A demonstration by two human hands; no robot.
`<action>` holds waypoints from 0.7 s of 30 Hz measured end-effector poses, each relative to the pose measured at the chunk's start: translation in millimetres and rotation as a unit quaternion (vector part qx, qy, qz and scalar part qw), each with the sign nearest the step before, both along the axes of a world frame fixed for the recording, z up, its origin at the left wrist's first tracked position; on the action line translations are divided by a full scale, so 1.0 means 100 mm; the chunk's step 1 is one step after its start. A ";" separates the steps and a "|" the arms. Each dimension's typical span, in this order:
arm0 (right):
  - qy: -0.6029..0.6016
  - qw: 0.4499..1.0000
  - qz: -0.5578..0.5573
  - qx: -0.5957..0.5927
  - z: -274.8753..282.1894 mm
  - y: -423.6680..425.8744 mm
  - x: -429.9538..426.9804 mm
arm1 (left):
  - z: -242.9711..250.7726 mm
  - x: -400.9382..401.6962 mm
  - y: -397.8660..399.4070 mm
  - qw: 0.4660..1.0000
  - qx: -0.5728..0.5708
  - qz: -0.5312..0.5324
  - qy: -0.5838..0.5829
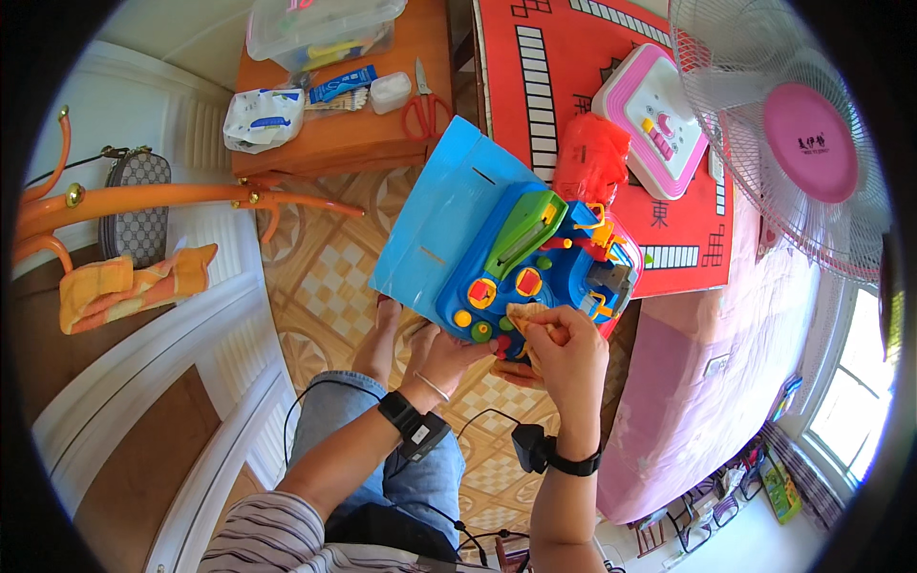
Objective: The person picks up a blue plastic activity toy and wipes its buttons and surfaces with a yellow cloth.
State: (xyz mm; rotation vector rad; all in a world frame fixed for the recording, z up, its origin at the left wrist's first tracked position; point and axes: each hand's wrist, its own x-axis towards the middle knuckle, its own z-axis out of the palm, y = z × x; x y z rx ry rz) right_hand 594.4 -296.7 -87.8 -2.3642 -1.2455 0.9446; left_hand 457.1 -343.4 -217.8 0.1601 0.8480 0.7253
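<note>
A blue plastic toy playset (458, 276) with a green ramp (526, 233), red and yellow knobs and grey and orange parts lies before me, beside a light blue panel (448, 208). My left hand (448, 362) grips the near edge of the toy, its thumb by a green knob (481, 331). My right hand (569, 347) pinches an orange-and-tan cloth (526, 313) against the toy's near right part. More of the cloth hangs below the toy's edge.
A red mat with tile patterns (501, 79) bears a red plastic bag (591, 157) and a pink-and-white case (652, 122). Red-handled scissors (425, 107), a tube (342, 84) and a clear bin (322, 36) are on the wooden table (315, 159). An electric fan (809, 143) stands at right.
</note>
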 end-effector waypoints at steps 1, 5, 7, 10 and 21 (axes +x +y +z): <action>-0.013 0.999 0.006 0.036 -0.06 0.03 -0.11 | -0.02 -0.02 -0.01 1.000 -0.003 0.006 0.004; -0.133 0.977 0.129 0.106 -0.35 0.01 -0.38 | -0.04 0.01 -0.06 0.998 -0.034 0.050 0.001; -0.131 0.978 0.125 0.101 -0.31 0.02 -0.29 | -0.03 0.03 -0.07 0.998 -0.045 0.045 0.005; -0.153 0.981 0.089 0.079 -0.30 0.09 -0.10 | -0.05 0.06 -0.05 1.000 -0.005 -0.002 0.026; -0.115 0.990 0.084 0.007 -0.24 0.17 -0.02 | 0.01 0.09 -0.03 0.999 0.001 0.016 0.031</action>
